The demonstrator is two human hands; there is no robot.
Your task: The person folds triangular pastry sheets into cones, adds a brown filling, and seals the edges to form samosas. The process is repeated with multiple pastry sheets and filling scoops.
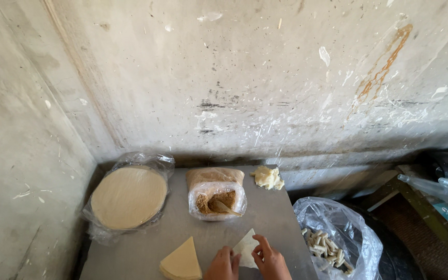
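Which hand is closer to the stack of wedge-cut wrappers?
Left. The left hand sits just right of the wedge stack; the right hand is farther right, both pinching a single wrapper piece.

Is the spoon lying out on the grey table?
No: the spoon sits in the open clear plastic bag of brown crumbs, not on the bare grey metal table.

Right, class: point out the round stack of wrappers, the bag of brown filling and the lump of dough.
round stack of wrappers [128, 197]: head view, middle of top sheet.
bag of brown filling [214, 198]: head view, filling surface.
lump of dough [267, 178]: head view, its middle.
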